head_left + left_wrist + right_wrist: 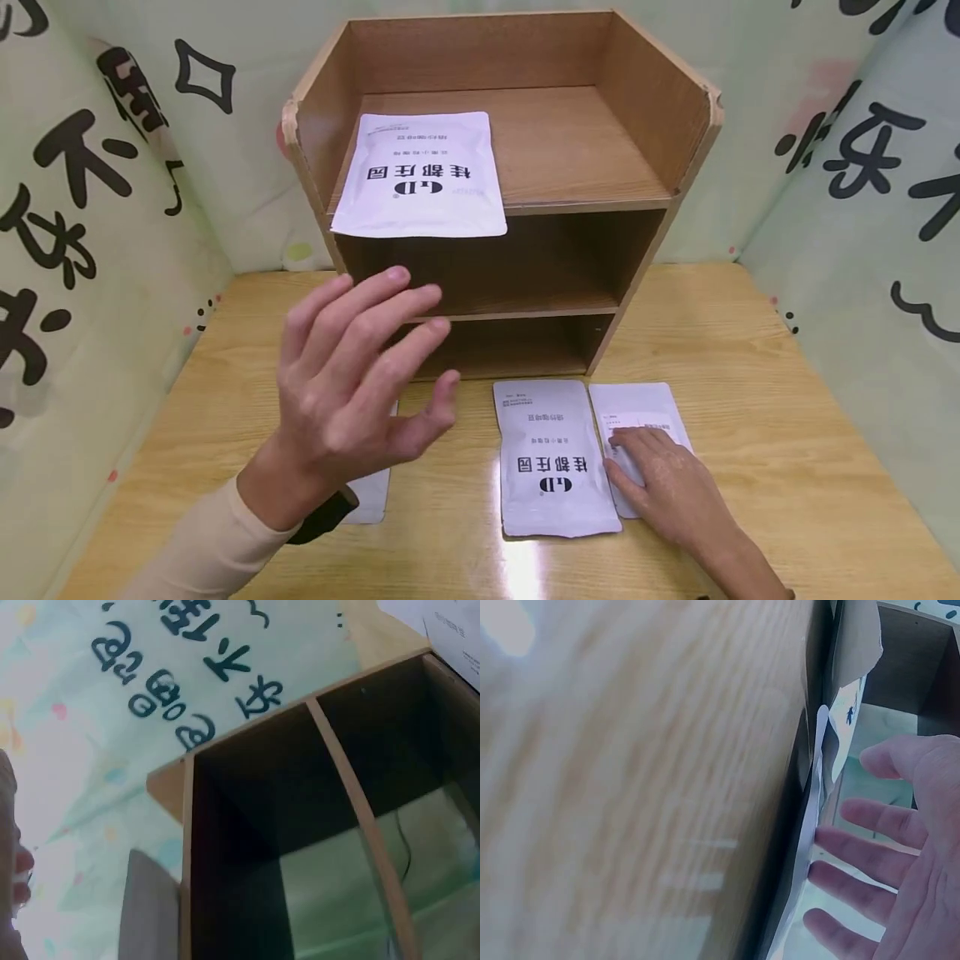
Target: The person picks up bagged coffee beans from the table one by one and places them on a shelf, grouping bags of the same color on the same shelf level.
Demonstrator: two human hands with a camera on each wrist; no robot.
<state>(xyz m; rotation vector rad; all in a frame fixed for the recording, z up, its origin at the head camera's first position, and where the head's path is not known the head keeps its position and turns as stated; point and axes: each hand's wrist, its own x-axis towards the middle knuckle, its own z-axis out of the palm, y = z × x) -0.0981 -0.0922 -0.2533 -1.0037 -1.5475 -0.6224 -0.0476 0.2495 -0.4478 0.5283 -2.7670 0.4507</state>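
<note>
My left hand (348,379) is raised before the shelf unit, fingers spread and holding nothing. Beyond its fingertips, a white printed pouch (420,175) lies on the top shelf, its near end jutting past the front edge. My right hand (667,492) rests on another white pouch (641,402) flat on the table, covering its lower part. In the right wrist view, the fingers (862,851) are loosely extended at the pouch edge (804,847). Just left of it lies a similar pouch (551,454). A further pouch (371,498) is mostly hidden behind my left forearm.
The wooden shelf unit (645,208) stands at the back of the table, with a walled top and two compartments below. Pale cloth with black lettering (873,150) hangs at the back and both sides. Wooden tabletop (787,467) extends right of my right hand.
</note>
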